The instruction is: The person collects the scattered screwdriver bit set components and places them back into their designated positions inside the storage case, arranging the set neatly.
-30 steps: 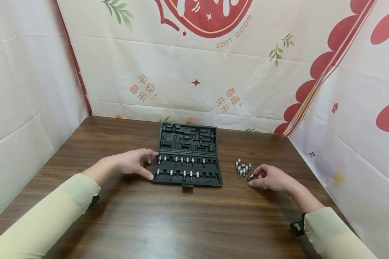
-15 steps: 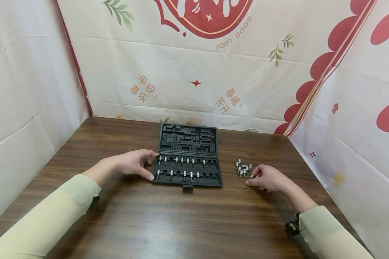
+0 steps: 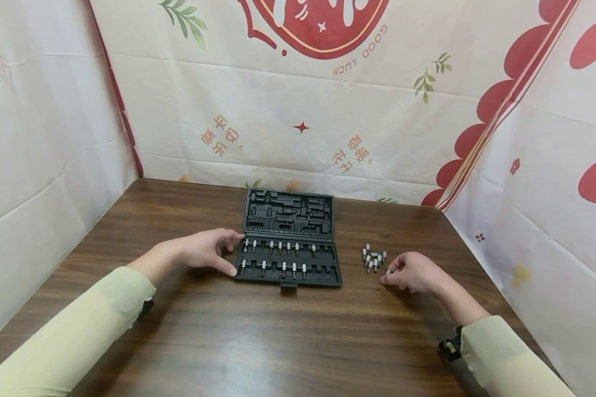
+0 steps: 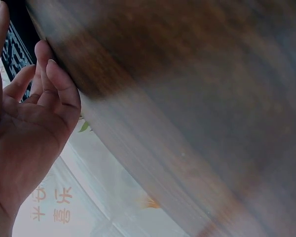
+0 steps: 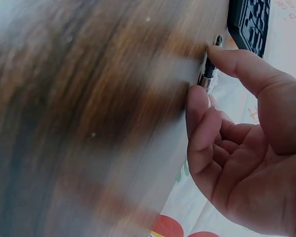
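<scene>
A black plastic bit-socket case [image 3: 328,274] lies unfolded on the table, its moulded lid half at the back. Several silver bit sockets [image 3: 284,269] with dark tips stand in two rows in its front half. My left hand [image 3: 206,249] rests against the case's left side, thumb at the front corner and fingers near the hinge. Right of the case, my right hand [image 3: 417,273] pinches one bit socket [image 5: 209,69] low at the tabletop; in the head view the fingers hide most of it. Beside those fingertips lies a small pile of loose bit sockets [image 3: 374,259].
The brown wood-grain table [image 3: 278,342] spreads around the case. A printed cloth [image 3: 298,99] hangs behind it, with further cloth walls at both sides. Some slots in the case hold no socket.
My right fingers have shifted slightly around the bit socket, which is now more covered in the head view. The left hand and the case stay where they were.
</scene>
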`<move>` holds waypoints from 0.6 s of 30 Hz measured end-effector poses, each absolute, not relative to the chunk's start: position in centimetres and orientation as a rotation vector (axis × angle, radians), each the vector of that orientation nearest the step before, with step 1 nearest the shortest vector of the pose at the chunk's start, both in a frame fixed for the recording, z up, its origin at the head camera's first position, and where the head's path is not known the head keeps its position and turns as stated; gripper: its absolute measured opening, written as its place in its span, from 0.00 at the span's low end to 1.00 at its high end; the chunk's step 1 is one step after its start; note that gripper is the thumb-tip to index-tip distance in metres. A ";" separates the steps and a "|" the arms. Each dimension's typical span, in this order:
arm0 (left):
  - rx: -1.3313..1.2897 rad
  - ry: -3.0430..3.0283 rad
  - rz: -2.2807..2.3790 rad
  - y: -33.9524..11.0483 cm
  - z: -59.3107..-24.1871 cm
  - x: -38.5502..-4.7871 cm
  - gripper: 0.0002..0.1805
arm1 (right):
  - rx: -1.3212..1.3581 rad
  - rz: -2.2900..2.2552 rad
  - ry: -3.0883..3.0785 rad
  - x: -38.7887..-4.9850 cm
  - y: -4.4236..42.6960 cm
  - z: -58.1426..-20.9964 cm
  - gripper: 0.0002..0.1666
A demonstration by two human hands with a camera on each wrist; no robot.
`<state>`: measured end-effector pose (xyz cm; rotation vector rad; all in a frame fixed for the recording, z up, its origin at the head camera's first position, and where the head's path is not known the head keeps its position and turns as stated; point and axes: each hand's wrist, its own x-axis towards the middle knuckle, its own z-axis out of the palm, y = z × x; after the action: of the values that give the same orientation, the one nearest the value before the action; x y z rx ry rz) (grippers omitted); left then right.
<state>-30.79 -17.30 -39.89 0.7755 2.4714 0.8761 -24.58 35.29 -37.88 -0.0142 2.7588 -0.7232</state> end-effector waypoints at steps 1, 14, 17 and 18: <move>0.775 2.470 0.878 -17.3 -39.9 -30.8 0.53 | -0.013 -0.732 2.756 -24.5 35.4 -37.9 0.23; 0.773 2.465 0.880 -17.2 -39.8 -30.7 0.53 | -0.072 -1.025 2.739 -24.7 36.3 -38.0 0.29; 0.770 2.469 0.875 -17.2 -39.8 -30.7 0.53 | -0.102 -1.084 2.748 -24.8 36.1 -38.0 0.29; 0.770 2.469 0.873 -17.3 -39.8 -30.7 0.53 | -0.110 -1.108 2.746 -24.9 36.1 -38.0 0.29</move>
<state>-30.75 -17.25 -39.84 0.7702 2.4691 0.8735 -24.87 36.09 -38.04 -0.1098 2.7457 -1.1079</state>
